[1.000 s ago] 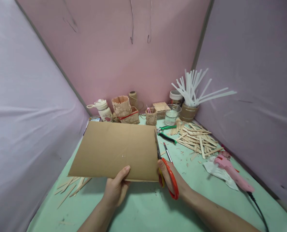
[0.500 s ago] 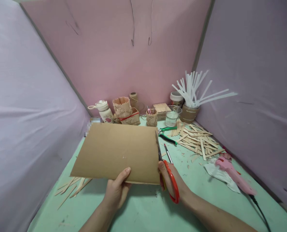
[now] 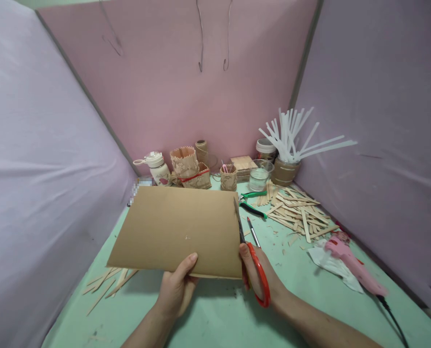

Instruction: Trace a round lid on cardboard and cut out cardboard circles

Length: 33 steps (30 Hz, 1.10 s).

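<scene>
A flat brown sheet of cardboard [image 3: 179, 227] is held up over the table, tilted toward me. My left hand [image 3: 177, 285] grips its near edge, thumb on top and fingers underneath. My right hand [image 3: 259, 275] is closed round the red-handled scissors [image 3: 262, 285]. Their dark blades lie along the cardboard's right edge, one blade showing over its top face. The other blade is mostly hidden. A small pale mark shows on the cardboard near my left thumb.
Green-handled pliers [image 3: 252, 210] and a pen [image 3: 253, 232] lie beyond the scissors. Wooden sticks [image 3: 302, 212] are heaped at right, near a pink glue gun [image 3: 355, 266] on white tissue. A water cup [image 3: 259, 178], a bottle [image 3: 159, 169] and a pot of white strips [image 3: 286, 171] stand behind.
The whole view has shifted very slightly. Both hands, the cardboard and the scissors keep nearly the same positions relative to each other.
</scene>
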Motion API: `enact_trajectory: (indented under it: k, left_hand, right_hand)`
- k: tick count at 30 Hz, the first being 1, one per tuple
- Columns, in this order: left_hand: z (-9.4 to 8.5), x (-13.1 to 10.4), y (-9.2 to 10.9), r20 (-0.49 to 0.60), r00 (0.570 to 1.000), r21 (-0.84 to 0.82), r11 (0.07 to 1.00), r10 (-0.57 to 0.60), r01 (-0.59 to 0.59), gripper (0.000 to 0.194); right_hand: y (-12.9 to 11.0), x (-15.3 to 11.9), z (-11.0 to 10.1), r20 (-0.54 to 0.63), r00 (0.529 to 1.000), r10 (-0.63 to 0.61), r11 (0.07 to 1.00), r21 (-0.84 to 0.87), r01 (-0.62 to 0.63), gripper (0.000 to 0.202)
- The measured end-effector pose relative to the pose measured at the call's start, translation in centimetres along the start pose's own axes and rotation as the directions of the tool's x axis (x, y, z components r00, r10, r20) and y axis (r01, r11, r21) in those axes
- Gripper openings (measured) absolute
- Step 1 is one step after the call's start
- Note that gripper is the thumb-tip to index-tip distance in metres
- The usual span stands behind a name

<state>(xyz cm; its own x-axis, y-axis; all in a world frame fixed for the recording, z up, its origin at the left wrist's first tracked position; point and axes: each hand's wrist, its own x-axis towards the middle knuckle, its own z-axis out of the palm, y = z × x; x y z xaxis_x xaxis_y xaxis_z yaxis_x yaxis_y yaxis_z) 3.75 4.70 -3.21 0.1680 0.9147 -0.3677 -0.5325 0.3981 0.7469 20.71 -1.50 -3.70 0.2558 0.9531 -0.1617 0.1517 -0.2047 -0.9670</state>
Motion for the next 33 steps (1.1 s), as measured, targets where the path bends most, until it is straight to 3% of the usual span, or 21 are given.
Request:
enact_trajectory:
  k: [14,24,28,33]
  left_hand:
    - [-0.1,-0.1,0.0,0.012,1.0,0.022,1.0,0.01,-0.01,0.071]
    - [0.2,0.1,0.6,-0.011,0.999,0.026,0.999,0.043,-0.042,0.066]
    - [-0.1,0.3,0.9,0.013,0.999,0.05,0.998,0.046,-0.047,0.068]
    - [-0.6,0.4,1.1,0.05,0.998,0.1,0.994,0.037,-0.041,0.073]
  right_hand:
    - [0.4,-0.1,0.1,-0.014,1.0,-0.016,1.0,-0.012,0.016,0.067]
    - [0.1,-0.1,-0.5,-0.024,0.989,-0.143,0.989,-0.049,0.142,0.065]
    - [0.1,-0.1,-0.5,-0.05,0.989,-0.141,0.99,0.007,0.142,0.063]
    - [0.2,-0.1,-0.3,0.027,0.996,-0.08,0.986,0.148,0.075,0.061]
